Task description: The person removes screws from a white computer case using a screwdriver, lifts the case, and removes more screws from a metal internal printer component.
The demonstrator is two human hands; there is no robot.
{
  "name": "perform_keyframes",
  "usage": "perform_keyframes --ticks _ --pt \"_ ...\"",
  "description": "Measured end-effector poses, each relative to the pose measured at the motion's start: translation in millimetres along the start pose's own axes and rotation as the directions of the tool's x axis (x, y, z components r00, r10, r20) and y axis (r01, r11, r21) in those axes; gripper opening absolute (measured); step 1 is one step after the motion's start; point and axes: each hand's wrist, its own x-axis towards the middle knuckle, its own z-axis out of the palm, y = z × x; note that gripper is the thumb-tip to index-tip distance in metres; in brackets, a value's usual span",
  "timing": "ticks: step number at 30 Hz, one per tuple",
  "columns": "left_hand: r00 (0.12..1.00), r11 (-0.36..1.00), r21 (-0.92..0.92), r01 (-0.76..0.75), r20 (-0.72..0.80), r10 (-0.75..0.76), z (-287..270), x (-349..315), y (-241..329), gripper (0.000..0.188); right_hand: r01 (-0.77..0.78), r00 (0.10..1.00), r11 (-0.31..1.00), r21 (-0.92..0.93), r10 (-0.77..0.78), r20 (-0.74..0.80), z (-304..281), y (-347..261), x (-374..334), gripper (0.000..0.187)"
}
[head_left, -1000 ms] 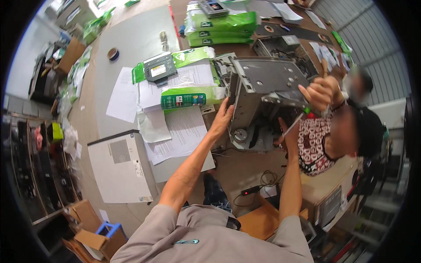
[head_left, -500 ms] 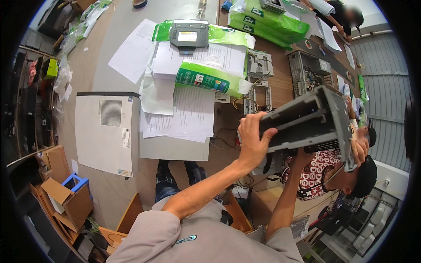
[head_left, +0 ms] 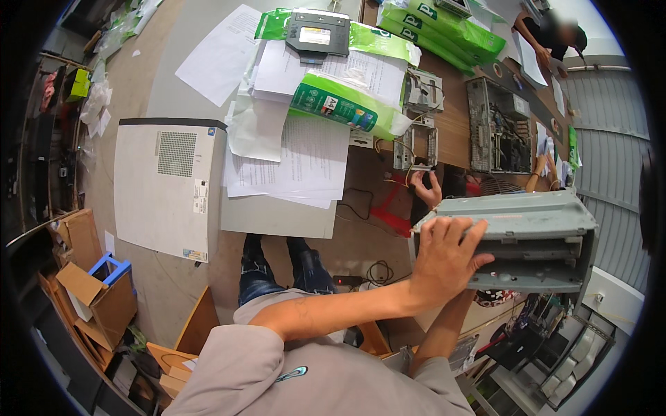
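My left hand (head_left: 451, 258) grips the near left end of a grey computer front panel (head_left: 531, 239), fingers over its top face and thumb at the slots. The panel is long, hollow and slotted, raised above the right side of the workplace. My right forearm (head_left: 444, 326) runs up beneath it; the panel hides my right hand. Just beyond its left end, a co-worker's hand (head_left: 424, 188) is at a metal drive bracket (head_left: 415, 147) by the table edge. The panel covers most of that co-worker.
A white computer side cover (head_left: 166, 191) lies left of stacked papers (head_left: 288, 166). On the papers rests a black drive caddy (head_left: 318, 35). An open computer case (head_left: 498, 125) stands at the far right. Cardboard boxes (head_left: 104, 305) are at the lower left. Another person works at the far right.
The grey panel has swung lower and toward me, turning its slotted side to view. My left hand has moved down and right with it. The fingers seen at its right end are now hidden.
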Motion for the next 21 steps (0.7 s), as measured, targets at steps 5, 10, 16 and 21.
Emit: perform_keyframes --ticks 5,10,16,21 --pt "0.993 0.993 0.025 -0.115 0.036 0.114 -19 -17 28 0.049 -0.039 0.998 0.998 0.055 0.036 0.06 10 4 -11 0.052" --pt "0.947 0.948 0.076 -0.308 0.115 0.299 -65 -21 35 0.048 -0.019 1.0 0.998 0.064 0.019 -0.003 18 -20 -42 0.054" --pt "0.957 0.958 0.042 -0.284 0.076 0.28 -123 -30 24 0.045 0.047 0.965 0.999 -0.002 -0.046 -0.259 30 -72 -132 0.056" --pt "0.99 0.99 -0.02 -0.139 0.031 0.14 -193 -66 -2 0.038 -0.107 0.808 0.981 -0.16 -0.008 -0.59 110 -130 -232 0.049"
